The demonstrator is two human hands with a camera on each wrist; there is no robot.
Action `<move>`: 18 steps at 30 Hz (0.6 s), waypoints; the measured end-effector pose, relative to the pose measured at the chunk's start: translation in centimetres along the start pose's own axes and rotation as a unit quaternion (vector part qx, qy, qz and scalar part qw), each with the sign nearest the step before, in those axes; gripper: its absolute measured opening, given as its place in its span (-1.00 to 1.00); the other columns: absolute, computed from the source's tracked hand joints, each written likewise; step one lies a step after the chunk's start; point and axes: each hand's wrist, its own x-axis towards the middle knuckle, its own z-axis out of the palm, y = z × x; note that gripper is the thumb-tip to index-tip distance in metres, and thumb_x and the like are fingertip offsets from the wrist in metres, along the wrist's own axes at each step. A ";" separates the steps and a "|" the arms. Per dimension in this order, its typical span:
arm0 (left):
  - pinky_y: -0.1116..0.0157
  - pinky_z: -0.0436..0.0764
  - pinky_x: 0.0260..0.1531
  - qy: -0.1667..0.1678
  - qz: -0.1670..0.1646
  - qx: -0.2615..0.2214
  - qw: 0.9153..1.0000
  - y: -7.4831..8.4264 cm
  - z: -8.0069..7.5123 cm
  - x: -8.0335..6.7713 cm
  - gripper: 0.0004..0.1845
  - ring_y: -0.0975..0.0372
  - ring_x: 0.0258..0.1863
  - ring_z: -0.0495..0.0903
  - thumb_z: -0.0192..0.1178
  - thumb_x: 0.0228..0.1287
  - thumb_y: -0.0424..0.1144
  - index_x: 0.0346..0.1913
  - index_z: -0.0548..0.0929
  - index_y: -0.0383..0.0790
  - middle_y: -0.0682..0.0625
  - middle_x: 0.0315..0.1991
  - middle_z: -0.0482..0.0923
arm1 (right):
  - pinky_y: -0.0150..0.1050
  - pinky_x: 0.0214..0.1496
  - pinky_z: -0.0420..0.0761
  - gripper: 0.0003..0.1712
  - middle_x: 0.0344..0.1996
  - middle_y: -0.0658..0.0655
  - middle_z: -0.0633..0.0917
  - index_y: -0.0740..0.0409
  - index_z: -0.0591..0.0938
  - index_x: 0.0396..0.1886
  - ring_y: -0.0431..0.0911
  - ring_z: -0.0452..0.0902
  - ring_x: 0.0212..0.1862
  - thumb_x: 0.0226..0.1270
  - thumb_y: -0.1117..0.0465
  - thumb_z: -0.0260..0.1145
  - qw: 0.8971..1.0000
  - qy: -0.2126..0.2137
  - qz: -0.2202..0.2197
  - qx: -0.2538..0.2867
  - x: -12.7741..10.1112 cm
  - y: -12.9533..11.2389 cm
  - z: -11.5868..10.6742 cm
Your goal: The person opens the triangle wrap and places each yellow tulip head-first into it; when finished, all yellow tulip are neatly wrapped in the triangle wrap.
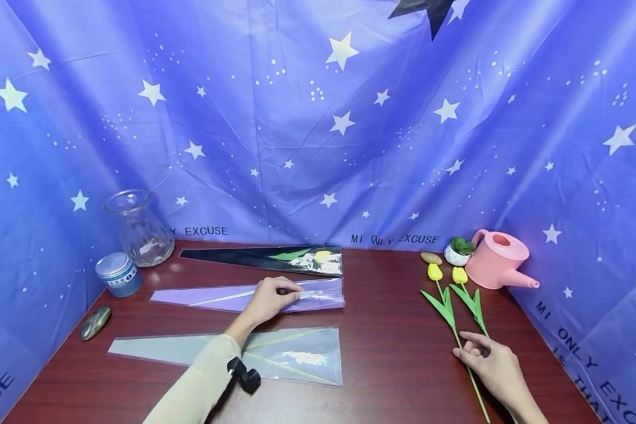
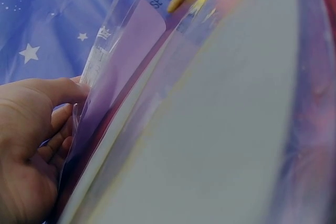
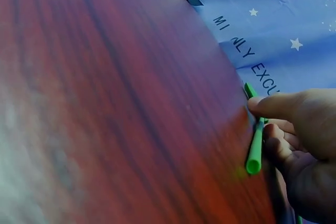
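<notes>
My left hand (image 1: 272,300) pinches the clear film of a purple flower sleeve (image 1: 206,297), which lies on the table; the left wrist view shows the thumb on the film (image 2: 94,72). A grey sleeve (image 1: 159,346) lies in front of it, partly under the forearm. Behind is a black sleeve (image 1: 228,258) with a yellow tulip (image 1: 323,257) inside. On the right, my right hand (image 1: 490,365) pinches the green stem (image 3: 255,148) of a yellow tulip (image 1: 445,311) between thumb and fingers. A second tulip (image 1: 476,306) lies beside it, its lower stem hidden by the hand.
A glass vase (image 1: 145,235), a blue lidded jar (image 1: 119,275) and a dark stone (image 1: 96,323) stand at the left. At the back right are a pink watering can (image 1: 495,259), a small potted succulent (image 1: 459,251) and a tan stone (image 1: 430,258). Starry blue cloth (image 1: 297,118) surrounds the table.
</notes>
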 end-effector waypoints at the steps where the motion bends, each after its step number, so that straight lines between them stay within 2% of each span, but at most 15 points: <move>1: 0.36 0.65 -0.07 0.000 0.001 0.000 1.000 0.0 0.0 0.0 -0.88 0.24 -0.07 0.73 0.44 0.29 -0.22 -0.18 0.88 0.11 0.13 -0.13 0.80 | -0.55 -0.33 0.35 -0.60 -0.55 -0.22 0.64 0.21 0.80 -0.08 -0.49 0.47 -0.47 0.09 0.15 0.63 1.000 0.002 -0.007 -0.008 0.0 -0.1 0.0; 7: 0.38 0.64 -0.12 0.005 0.007 0.002 1.000 -0.1 0.0 0.0 -0.88 0.26 -0.12 0.73 0.45 0.28 -0.23 -0.19 0.88 0.08 0.12 -0.15 0.80 | -0.52 -0.38 0.30 -0.73 -0.60 -0.22 0.59 0.16 0.83 -0.20 -0.47 0.38 -0.51 0.04 0.25 0.61 0.999 0.015 -0.030 -0.027 -0.1 -0.4 0.2; 13: 0.38 0.64 -0.11 0.002 0.005 0.006 1.000 0.0 0.0 0.1 -0.89 0.26 -0.10 0.73 0.44 0.29 -0.22 -0.17 0.88 0.06 0.11 -0.13 0.80 | -0.49 -0.38 0.32 -0.79 -0.59 -0.19 0.61 0.12 0.83 -0.22 -0.45 0.38 -0.50 0.08 0.30 0.51 1.000 0.002 0.017 -0.026 -0.1 -0.9 0.1; 16: 0.39 0.64 -0.11 0.000 0.006 0.007 1.000 0.0 0.0 0.1 -0.89 0.26 -0.11 0.73 0.44 0.30 -0.22 -0.17 0.88 0.06 0.10 -0.13 0.81 | -0.49 -0.39 0.37 -0.80 -0.56 -0.18 0.61 0.18 0.81 -0.20 -0.44 0.42 -0.48 0.14 0.35 0.47 0.999 -0.002 0.035 0.017 -0.1 -1.2 0.0; 18: 0.39 0.64 -0.11 0.001 0.006 0.004 1.000 0.1 0.0 0.0 -0.89 0.26 -0.11 0.73 0.43 0.30 -0.23 -0.17 0.88 0.05 0.10 -0.13 0.81 | -0.49 -0.40 0.43 -0.80 -0.54 -0.18 0.62 0.27 0.79 -0.17 -0.42 0.45 -0.47 0.19 0.39 0.44 0.997 -0.003 0.038 0.067 0.1 -1.6 0.0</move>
